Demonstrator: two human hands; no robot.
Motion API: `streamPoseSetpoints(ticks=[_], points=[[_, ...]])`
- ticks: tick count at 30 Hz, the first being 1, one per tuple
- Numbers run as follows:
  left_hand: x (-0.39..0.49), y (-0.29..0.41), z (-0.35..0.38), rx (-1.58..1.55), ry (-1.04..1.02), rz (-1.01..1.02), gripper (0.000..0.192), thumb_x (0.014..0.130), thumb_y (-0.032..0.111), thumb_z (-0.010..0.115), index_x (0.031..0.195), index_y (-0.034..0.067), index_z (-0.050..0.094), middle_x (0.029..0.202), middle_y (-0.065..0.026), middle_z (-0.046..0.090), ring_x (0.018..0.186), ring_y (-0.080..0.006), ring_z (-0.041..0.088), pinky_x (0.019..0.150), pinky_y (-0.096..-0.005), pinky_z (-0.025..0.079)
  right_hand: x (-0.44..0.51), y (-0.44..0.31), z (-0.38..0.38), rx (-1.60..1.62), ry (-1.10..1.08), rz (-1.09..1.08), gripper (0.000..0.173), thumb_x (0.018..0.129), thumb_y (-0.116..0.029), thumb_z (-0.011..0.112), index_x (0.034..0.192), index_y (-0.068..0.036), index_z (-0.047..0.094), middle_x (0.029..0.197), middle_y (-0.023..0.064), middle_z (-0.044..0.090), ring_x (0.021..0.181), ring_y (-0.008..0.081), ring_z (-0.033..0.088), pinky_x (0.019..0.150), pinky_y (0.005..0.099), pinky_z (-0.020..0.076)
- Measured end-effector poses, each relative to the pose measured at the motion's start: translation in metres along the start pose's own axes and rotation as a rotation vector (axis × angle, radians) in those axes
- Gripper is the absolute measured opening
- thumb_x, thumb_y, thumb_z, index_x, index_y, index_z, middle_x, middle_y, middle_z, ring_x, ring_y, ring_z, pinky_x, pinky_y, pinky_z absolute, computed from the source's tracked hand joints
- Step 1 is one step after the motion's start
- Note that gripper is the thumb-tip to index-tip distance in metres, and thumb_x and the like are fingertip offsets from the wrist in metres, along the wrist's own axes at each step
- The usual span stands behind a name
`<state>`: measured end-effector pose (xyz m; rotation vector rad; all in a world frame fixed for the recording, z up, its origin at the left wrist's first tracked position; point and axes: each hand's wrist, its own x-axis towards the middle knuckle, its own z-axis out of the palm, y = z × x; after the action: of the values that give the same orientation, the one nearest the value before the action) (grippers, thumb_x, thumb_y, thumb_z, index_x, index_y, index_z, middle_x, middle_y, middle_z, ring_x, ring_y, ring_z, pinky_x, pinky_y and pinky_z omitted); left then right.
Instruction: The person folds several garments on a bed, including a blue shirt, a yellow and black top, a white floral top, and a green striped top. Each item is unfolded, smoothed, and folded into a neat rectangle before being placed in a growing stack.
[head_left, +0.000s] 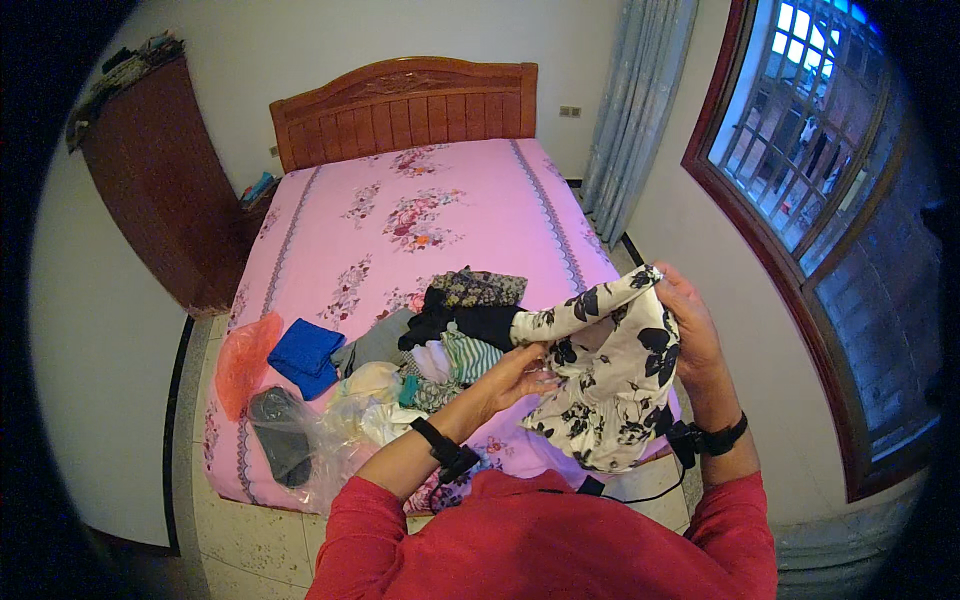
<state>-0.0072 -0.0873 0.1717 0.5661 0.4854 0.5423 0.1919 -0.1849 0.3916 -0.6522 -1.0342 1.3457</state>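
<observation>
My right hand (690, 319) grips the upper edge of a white garment with black floral print (615, 375) and holds it up at the bed's front right. The cloth hangs in loose folds, with a sleeve-like part reaching left. My left hand (521, 375) is at the garment's left side, thumb and fingers spread, its fingertips against or just behind the cloth; whether it pinches any fabric is unclear. Left of it lie a green-and-white striped cloth (471, 356), black clothing (480, 322) and a folded dark floral garment (480, 288).
The bed (487, 217) has a pink floral sheet and a wooden headboard (405, 112). A folded blue cloth (306, 356), a red plastic bag (246, 360) and a grey item in clear plastic (281, 435) lie at left. A barred window (795, 127) is at right. Straps with a cable sit on my wrists.
</observation>
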Motion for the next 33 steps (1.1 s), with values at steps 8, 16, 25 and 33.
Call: streamPoseSetpoints(ticks=[8,16,25,33], points=[[0.019,0.019,-0.020,-0.035,0.022,0.385,0.033,0.093,0.030,0.064,0.122,0.017,0.055,0.123,-0.0004,0.060,0.112,-0.0189,0.057,0.090,-0.0408,0.050,-0.009,-0.008,-0.015,-0.008,0.015,-0.018,0.017,0.097,-0.014,0.053,0.110,-0.003,0.057,0.099,0.0043,0.066,0.085,0.0109,0.065,0.076,0.0251,0.0541],[-0.038,0.124,-0.019,0.307,0.330,0.851,0.015,0.099,0.020,0.050,0.107,0.009,0.058,0.095,-0.0026,0.066,0.084,-0.0124,0.064,0.072,-0.0289,0.054,-0.007,-0.011,-0.080,-1.008,0.334,-0.074,0.019,0.094,-0.020,0.060,0.087,-0.003,0.064,0.069,-0.0069,0.052,0.064,0.0029,0.047,0.056,0.0198,0.0362],[-0.102,0.174,0.039,0.292,0.222,0.830,0.024,0.099,0.015,0.052,0.119,0.002,0.055,0.100,-0.0066,0.067,0.086,-0.0129,0.066,0.079,-0.0269,0.054,0.030,0.045,-0.141,-0.956,0.387,0.047,0.021,0.091,-0.021,0.060,0.087,-0.001,0.063,0.071,-0.0033,0.057,0.066,0.0064,0.050,0.060,0.0249,0.0420],[-0.071,0.103,0.057,0.425,0.036,0.538,0.028,0.092,0.005,0.060,0.119,0.005,0.051,0.100,-0.0017,0.063,0.085,-0.0078,0.061,0.074,-0.0219,0.050,0.042,0.114,-0.083,-1.092,0.021,0.003,0.020,0.091,-0.015,0.061,0.106,-0.003,0.062,0.087,0.0090,0.067,0.078,0.0205,0.066,0.070,0.0316,0.0529]])
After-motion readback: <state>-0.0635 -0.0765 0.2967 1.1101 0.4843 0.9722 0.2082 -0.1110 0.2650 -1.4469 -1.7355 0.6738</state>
